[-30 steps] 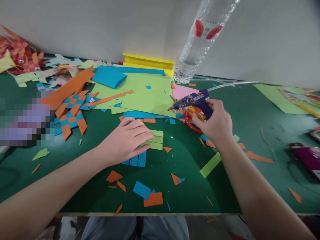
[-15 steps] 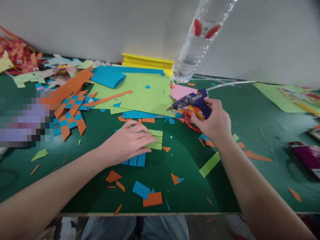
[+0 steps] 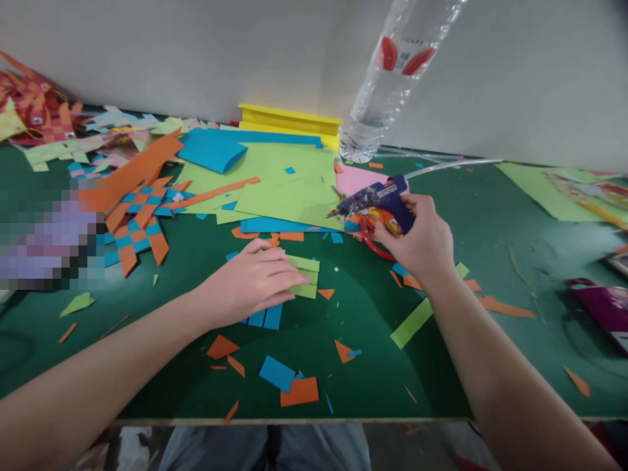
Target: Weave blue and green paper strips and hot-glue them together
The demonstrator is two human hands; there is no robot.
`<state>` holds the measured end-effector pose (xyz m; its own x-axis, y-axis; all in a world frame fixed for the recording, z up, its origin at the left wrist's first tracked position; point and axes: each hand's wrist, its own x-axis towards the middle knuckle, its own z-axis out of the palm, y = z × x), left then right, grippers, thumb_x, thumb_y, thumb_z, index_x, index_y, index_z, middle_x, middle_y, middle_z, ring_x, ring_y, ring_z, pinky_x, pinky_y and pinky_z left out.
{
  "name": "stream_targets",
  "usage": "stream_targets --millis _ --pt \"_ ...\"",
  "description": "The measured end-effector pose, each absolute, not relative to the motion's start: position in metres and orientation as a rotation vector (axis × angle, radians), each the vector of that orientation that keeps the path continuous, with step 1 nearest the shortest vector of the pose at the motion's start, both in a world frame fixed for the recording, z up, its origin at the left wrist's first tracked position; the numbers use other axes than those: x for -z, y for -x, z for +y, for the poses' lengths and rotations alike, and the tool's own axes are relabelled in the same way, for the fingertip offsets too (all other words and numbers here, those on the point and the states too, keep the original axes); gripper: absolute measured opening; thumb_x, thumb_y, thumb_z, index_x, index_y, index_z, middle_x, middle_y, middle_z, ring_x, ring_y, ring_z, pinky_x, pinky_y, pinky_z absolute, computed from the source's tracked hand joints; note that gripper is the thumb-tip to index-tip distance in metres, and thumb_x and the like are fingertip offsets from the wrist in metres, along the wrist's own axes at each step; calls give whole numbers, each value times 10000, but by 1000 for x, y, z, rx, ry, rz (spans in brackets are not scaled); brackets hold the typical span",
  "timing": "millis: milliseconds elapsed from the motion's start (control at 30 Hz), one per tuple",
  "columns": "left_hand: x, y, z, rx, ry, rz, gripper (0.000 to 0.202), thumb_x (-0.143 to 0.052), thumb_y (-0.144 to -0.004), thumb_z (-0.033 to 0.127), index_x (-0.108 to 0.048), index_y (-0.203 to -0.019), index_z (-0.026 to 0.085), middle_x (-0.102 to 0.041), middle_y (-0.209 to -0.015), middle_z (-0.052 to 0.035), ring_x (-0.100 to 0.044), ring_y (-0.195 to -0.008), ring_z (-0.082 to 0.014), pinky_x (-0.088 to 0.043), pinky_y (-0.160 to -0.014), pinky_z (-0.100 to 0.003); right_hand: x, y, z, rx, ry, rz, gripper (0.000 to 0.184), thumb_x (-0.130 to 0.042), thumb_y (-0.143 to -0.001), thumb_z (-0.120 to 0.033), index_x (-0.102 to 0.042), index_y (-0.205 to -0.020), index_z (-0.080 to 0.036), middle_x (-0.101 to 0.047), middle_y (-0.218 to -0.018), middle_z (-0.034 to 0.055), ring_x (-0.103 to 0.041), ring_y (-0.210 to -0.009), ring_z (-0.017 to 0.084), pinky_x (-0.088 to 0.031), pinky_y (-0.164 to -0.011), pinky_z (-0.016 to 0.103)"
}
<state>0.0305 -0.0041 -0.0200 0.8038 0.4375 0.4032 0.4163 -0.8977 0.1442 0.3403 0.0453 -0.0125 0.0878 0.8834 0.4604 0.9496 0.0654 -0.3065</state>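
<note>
Clutching one glue gun [image 3: 380, 198], right hand [image 3: 422, 247]; left hand [image 3: 251, 282] pins maybe three strips [image 3: 307, 277].

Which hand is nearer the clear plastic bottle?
Right. The right hand, holding the glue gun, is in front of the bottle; the left hand rests on paper strips farther left.

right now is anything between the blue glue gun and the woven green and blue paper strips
Nothing visible: only green table with flat scraps lies between the blue glue gun in the right hand and the woven green and blue paper strips, half under the left hand.
</note>
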Motion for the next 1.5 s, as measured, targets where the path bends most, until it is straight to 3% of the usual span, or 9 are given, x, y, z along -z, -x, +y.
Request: stream_targets --millis 367,633,833,1067,1167,1367,1500 --pt "19 -31 -5 -630 -2892 665 251 -437 -1082 264 -648 -1203 200 -762 -1129 -28 -642 -1020 -173 -351 -936 -330 13 -341 46 164 1817 -1793 550 -712 -696 -484 -539 -1160 -244 -717 -1118 123 -699 -898 313 -550 -708 444" --pt "15 -31 -5 -551 -2880 625 258 -409 -1076 197 -643 -1182 193 -727 -1076 -46 -617 -1002 -182 -373 -862 -332 13 -341 46 162 1806 -1800 548 -705 -693 -479 -552 -1163 -242 -726 -1117 121 -701 -869 307 -550 -706 443" --pt "16 -31 -5 -536 -2852 631 291 -384 -1065 152 -669 -1033 197 -688 -1034 -54 -601 -950 -179 -386 -842 -322 13 -341 46 180 1808 -1791 549 -699 -693 -487 -551 -1160 -240 -724 -1118 123 -702 -873 307 -552 -698 437" --pt "15 -30 -4 -570 -2849 631 198 -471 -1051 190 -662 -1002 205 -676 -910 -15 -584 -883 -168 -342 -873 -316 11 -339 45 156 1820 -1812 549 -696 -698 -482 -526 -1158 -234 -705 -1135 133 -701 -930 330 -556 -741 465" --pt "15 -29 -5 -564 -2829 646 141 -531 -1039 276 -649 -1010 206 -701 -922 -14 -592 -918 -181 -337 -906 -320 12 -339 45 172 1811 -1813 539 -695 -703 -474 -521 -1156 -240 -706 -1118 125 -701 -931 330 -557 -739 462" --pt "14 -29 -5 -597 -2775 693 309 -561 -1004 489 -610 -926 194 -693 -877 -23 -593 -869 -194 -366 -908 -342 12 -340 45 172 1818 -1811 545 -699 -699 -480 -532 -1160 -242 -708 -1112 125 -697 -927 327 -556 -715 450" --pt "11 -29 -6 -637 -2683 797 274 -451 -1054 379 -570 -894 191 -665 -833 -13 -586 -805 -184 -387 -865 -359 12 -339 45 158 1833 -1802 557 -705 -694 -487 -536 -1161 -233 -710 -1124 133 -703 -903 323 -556 -717 453"
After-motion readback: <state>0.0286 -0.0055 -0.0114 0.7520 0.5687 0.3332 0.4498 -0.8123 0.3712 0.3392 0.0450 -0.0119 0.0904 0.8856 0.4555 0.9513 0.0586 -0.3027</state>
